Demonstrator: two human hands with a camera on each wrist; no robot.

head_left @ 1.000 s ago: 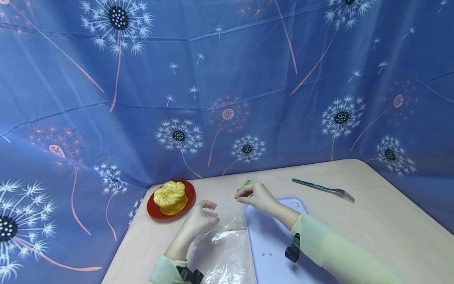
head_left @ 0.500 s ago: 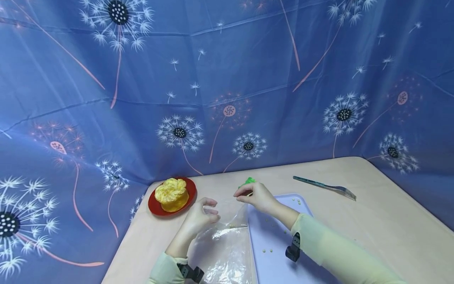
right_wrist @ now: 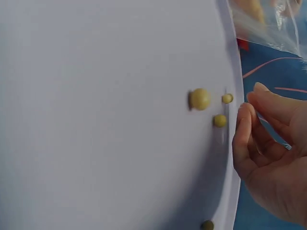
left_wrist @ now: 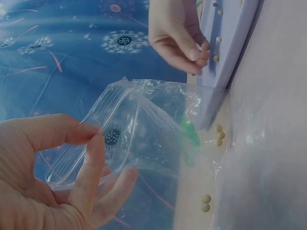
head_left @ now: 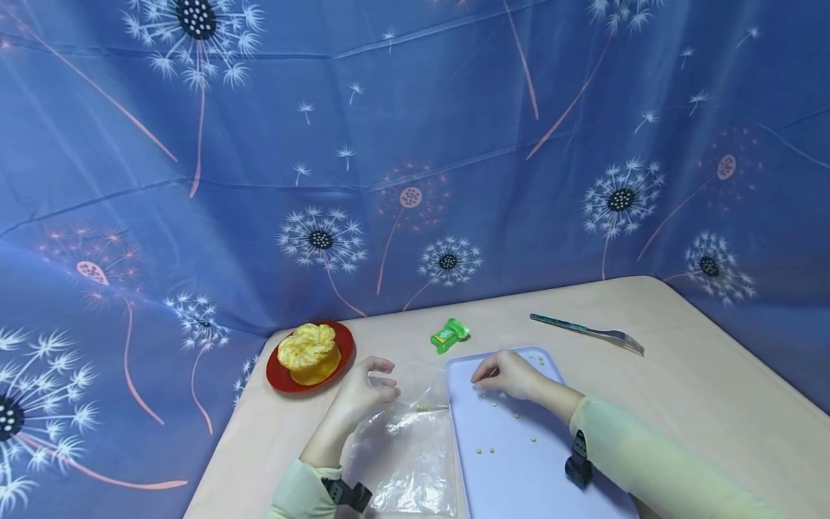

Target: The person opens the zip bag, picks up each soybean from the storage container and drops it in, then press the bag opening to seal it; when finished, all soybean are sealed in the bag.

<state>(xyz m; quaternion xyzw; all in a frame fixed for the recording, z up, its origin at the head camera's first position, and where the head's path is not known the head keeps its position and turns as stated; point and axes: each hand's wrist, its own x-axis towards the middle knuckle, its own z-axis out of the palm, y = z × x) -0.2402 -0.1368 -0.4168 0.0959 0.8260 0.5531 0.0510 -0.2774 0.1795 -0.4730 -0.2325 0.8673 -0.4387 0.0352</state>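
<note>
My left hand [head_left: 363, 396] pinches the zip edge of a clear plastic bag [head_left: 415, 461] between thumb and forefinger, its mouth held raised. Several small round beans [left_wrist: 219, 135] lie inside the bag, low down, in the left wrist view. Over the far left part of a lilac tray [head_left: 512, 490] hovers my right hand [head_left: 509, 375], its fingers loosely bent and thumb near the forefinger. Nothing shows between those fingertips in the right wrist view. Loose yellow-green beans [right_wrist: 200, 98] are scattered on the tray, some close to the right fingertips.
Behind the bag lies a small green wrapped packet [head_left: 449, 335]. A yellow bun [head_left: 310, 353] sits on a red plate [head_left: 275, 376] at the back left. A fork [head_left: 586, 330] rests at the back right. Blue dandelion-print cloth [head_left: 415, 245] hangs behind the table.
My right hand has moved right and nearer, from beside the bag's mouth to over the tray, uncovering the green packet. The left hand still holds the bag in about the same place.
</note>
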